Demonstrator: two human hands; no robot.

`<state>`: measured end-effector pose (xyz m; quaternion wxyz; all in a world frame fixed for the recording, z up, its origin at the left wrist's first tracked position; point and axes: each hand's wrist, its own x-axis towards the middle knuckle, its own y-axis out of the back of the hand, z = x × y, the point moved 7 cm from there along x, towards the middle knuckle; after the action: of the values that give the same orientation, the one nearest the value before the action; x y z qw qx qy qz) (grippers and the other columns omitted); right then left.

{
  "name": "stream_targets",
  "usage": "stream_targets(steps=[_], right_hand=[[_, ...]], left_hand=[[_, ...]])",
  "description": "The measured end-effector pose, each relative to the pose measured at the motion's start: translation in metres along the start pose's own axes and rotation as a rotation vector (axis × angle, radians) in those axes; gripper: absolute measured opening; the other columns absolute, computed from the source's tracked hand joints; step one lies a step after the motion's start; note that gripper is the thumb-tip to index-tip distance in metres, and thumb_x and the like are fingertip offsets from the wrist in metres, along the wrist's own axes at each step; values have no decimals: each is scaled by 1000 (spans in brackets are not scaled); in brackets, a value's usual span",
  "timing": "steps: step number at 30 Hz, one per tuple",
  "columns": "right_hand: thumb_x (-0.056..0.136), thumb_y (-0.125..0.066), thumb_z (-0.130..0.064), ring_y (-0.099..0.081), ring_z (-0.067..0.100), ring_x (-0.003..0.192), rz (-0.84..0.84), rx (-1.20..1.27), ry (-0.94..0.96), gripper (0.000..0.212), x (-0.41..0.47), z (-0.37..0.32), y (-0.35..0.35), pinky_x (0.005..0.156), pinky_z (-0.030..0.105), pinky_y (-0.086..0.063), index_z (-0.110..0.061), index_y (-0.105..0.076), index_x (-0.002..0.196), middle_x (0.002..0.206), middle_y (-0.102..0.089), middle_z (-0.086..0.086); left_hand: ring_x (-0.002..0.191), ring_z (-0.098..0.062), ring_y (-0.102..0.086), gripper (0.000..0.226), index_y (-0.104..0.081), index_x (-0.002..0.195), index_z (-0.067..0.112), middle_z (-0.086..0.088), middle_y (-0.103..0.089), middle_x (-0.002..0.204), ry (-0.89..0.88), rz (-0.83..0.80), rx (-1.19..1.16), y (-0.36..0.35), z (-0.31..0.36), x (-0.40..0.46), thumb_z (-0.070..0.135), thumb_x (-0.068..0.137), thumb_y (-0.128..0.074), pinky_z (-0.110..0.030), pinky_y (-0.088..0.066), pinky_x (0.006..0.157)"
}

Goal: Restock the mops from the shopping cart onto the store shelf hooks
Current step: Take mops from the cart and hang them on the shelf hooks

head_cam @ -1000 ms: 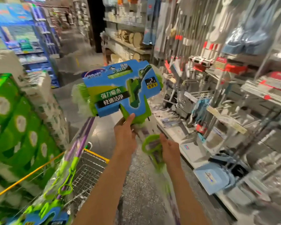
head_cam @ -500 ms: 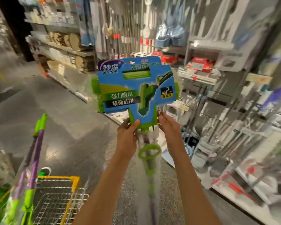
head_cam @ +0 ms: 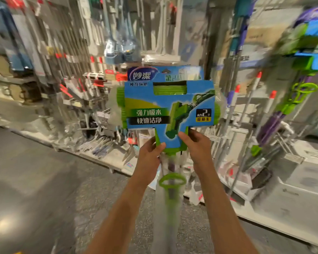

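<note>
Head cam: both my hands, left hand (head_cam: 148,156) & right hand (head_cam: 196,145), have fingers clenched on the green neck just under the blue card of the mop (head_cam: 170,105), held upright in front of the store shelf (head_cam: 92,114). Another mop (head_cam: 301,74) hangs at far right, blurred.

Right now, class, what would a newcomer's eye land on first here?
The bright blue and green mop package at centre, gripped from below by the left hand and right hand. Next, a matching green and purple mop hanging on the shelf at far right.
</note>
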<state>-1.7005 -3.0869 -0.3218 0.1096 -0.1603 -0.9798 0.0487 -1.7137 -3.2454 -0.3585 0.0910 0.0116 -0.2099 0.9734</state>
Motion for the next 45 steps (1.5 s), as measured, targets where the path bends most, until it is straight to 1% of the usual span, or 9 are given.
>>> stream_targets(steps=[6,9,13,21,33,36,39,43,45], right_hand=[[88,-72,-7,-72,13,89,106,126,-9,15,25,-7,90,74,22,-55,-13,-71,101,98,-76,0],[89,-71,-6,-72,13,91,127,129,-4,16,36,-6,131,74,22,-56,-11,-70,104,100,-76,1],[87,-73,-6,-72,15,92,169,108,0,20,55,-8,184,75,23,-56,-7,-70,107,102,-76,4],[87,-74,-8,-73,12,90,241,77,33,15,86,-30,276,73,22,-56,-12,-71,102,99,-77,1],[93,-68,-14,-72,4,86,305,-28,49,6,140,-51,345,66,16,-52,-18,-71,96,91,-76,-8],[96,-66,-15,-68,-1,73,360,-50,80,5,160,-60,357,56,11,-48,-16,-70,94,88,-74,-8],[96,-65,-15,-70,4,80,412,-62,105,6,180,-68,370,63,13,-51,-13,-70,93,88,-74,-6],[95,-67,-18,-72,13,93,479,-52,141,9,212,-80,389,74,22,-55,-12,-72,100,97,-76,-1],[94,-68,-18,-73,12,93,504,-33,150,8,228,-87,397,76,24,-56,-13,-72,100,97,-77,-2]], left_hand=[[110,-24,-70,30,-60,131,8,-8,-73,120,43,-124,115,-89,-28,28,15,103,-50,-40,-59,88],[96,-16,-74,25,-66,116,7,0,-78,100,11,-82,169,-130,-34,42,22,104,-50,-29,-59,74],[106,-30,-71,27,-70,116,12,-9,-75,112,2,-15,158,-179,-58,64,31,99,-59,-51,-56,94],[105,-32,-71,29,-68,116,4,-13,-75,110,31,-59,79,-274,-90,94,24,98,-62,-50,-56,95],[108,-32,-70,36,-70,111,8,-12,-75,110,55,-139,50,-359,-110,152,35,87,-75,-56,-51,100],[105,-31,-71,19,-70,103,10,-9,-77,104,58,-168,61,-379,-110,172,26,94,-70,-49,-55,95],[103,-31,-71,15,-70,98,12,-7,-77,99,51,-201,81,-400,-107,195,26,92,-72,-48,-56,93],[101,-31,-71,36,-73,97,13,-9,-77,99,-8,-278,101,-430,-95,230,45,81,-79,-56,-53,97],[91,-24,-72,36,-72,87,14,1,-78,87,-30,-319,126,-446,-91,247,49,82,-78,-46,-57,88]])
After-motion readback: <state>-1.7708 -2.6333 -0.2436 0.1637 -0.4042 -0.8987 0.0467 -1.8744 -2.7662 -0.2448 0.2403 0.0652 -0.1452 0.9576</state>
